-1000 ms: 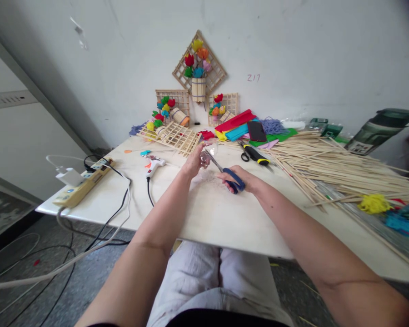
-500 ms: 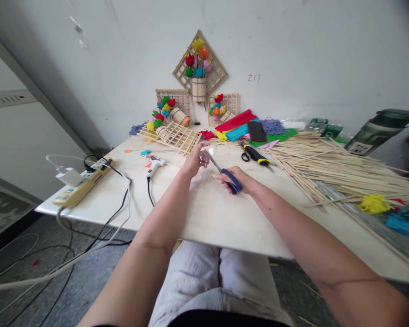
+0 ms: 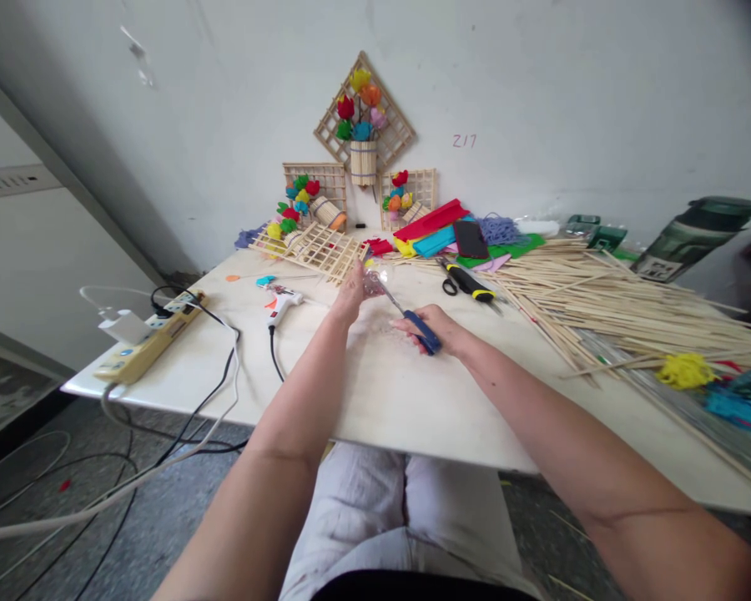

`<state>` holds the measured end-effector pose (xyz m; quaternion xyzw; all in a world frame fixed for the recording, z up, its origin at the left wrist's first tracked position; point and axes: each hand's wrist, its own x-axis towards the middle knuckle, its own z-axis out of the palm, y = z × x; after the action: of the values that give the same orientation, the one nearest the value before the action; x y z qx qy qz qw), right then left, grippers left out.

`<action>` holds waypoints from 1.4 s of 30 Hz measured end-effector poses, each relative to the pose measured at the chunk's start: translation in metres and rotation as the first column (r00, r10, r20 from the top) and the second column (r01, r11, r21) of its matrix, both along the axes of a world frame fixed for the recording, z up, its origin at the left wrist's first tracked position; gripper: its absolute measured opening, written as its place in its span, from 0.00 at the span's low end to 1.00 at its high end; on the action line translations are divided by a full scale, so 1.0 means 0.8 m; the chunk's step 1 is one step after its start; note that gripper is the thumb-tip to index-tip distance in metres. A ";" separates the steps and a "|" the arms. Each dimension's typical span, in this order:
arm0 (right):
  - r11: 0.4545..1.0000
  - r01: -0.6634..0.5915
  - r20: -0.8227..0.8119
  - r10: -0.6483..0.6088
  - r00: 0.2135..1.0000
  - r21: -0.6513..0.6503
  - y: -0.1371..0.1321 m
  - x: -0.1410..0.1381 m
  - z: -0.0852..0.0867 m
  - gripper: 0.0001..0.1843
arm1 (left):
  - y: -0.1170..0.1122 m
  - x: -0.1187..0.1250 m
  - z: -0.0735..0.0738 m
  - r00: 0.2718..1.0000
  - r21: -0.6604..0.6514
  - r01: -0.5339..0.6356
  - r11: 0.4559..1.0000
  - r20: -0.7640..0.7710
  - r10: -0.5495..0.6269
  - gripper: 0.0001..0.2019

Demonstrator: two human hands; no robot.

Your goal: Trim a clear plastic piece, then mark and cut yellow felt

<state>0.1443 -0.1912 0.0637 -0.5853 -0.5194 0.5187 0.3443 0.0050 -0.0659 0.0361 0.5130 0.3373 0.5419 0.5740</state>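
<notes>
My right hand (image 3: 439, 329) is closed round the blue handles of a pair of scissors (image 3: 406, 313), whose blades point up and left. My left hand (image 3: 352, 295) pinches a small clear plastic piece (image 3: 374, 282) that sits at the blade tips. Both hands hover just above the pale table (image 3: 413, 401), near its middle.
A white glue gun (image 3: 279, 305) and a power strip (image 3: 143, 342) with cables lie to the left. Black-and-yellow scissors (image 3: 466, 281), a big pile of wooden sticks (image 3: 607, 305), coloured felt sheets (image 3: 438, 229), a phone (image 3: 471, 239) and stick lattices with paper flowers (image 3: 361, 125) fill the back and right.
The scissor handles have closed together in my right hand, and both hands have shifted slightly up and left with the clear piece.
</notes>
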 end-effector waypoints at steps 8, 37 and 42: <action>1.000 0.023 0.002 -0.023 1.000 0.006 0.006 0.004 -0.010 0.19 | -0.006 -0.001 0.003 0.986 0.100 -0.086 0.991 -0.133 0.099 0.23; 0.999 0.038 -0.083 -0.038 0.996 0.003 0.009 0.001 -0.014 0.18 | -0.018 0.018 -0.001 0.965 0.114 -0.190 0.975 -0.163 0.207 0.21; 0.998 0.028 -0.148 -0.035 0.988 -0.048 0.004 0.002 -0.002 0.17 | -0.023 0.025 0.001 0.952 0.097 -0.207 0.973 -0.207 0.223 0.22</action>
<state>0.1462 -0.1877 0.0622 -0.5611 -0.4709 0.5672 0.3765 0.0250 -0.0841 0.0372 0.5501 0.4314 0.5542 0.4519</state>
